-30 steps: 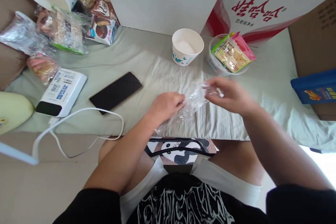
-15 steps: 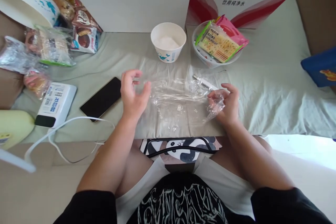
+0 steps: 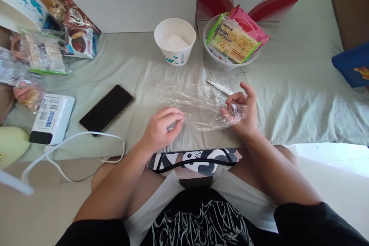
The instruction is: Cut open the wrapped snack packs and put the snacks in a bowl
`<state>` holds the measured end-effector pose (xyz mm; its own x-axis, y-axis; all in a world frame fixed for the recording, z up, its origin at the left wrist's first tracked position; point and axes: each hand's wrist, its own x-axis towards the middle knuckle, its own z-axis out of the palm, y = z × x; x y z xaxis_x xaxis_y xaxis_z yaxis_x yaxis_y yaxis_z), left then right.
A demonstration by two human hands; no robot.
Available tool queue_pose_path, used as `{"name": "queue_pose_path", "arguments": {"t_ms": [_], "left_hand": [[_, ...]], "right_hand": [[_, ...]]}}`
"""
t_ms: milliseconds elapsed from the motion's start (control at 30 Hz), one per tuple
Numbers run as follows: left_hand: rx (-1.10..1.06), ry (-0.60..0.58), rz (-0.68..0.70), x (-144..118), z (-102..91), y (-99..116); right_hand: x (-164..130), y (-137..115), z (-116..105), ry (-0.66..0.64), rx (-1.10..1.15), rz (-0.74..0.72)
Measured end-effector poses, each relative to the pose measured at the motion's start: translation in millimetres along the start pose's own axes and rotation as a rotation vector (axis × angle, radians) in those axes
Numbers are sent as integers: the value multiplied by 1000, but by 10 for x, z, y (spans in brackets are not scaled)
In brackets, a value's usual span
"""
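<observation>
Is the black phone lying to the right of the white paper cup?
No, the black phone lies to the left of the white paper cup and nearer to the person.

Crumpled clear plastic wrap, spread flat

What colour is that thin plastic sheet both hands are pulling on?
The plastic sheet is clear and colourless, showing the pale cloth beneath; the head view shows it.

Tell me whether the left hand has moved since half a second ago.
Yes. The left hand has dropped toward the person, away from the phone and paper cup, now pinching the near edge of the clear plastic film.
</observation>
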<state>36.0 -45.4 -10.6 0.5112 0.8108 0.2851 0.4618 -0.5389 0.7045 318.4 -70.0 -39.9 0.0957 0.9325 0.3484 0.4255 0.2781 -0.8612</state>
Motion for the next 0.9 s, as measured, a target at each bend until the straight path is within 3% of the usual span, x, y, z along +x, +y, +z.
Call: {"name": "queue_pose_path", "arguments": {"t_ms": [133,233,333,433,600,667,800,900], "left_hand": [[-184,162,-374,11,-276,-127],[-248,273,-517,-24,-343,-254],[-287,308,-566,-47,-334,-341],[-383,291,-595,-33,-332,-355],[-616,84,-586,44,-383,-272],[-626,33,-646,78,-379,-240],[-538,93,-796,141,-326,-236],[-510,167,-789,177,-289,-268]], "right_hand": [[-9,-65,-83,-108,-29,-82],[4,-141,-132,-203,-88,-83],[21,-210,-150,-220,-86,-56],[24,-253,-137,-138,-59,9],[31,-274,-82,41,2,252],[45,-272,-71,92,31,352],[74,-269,-78,165,-18,474],[87,-270,-89,175,-91,521]]}}
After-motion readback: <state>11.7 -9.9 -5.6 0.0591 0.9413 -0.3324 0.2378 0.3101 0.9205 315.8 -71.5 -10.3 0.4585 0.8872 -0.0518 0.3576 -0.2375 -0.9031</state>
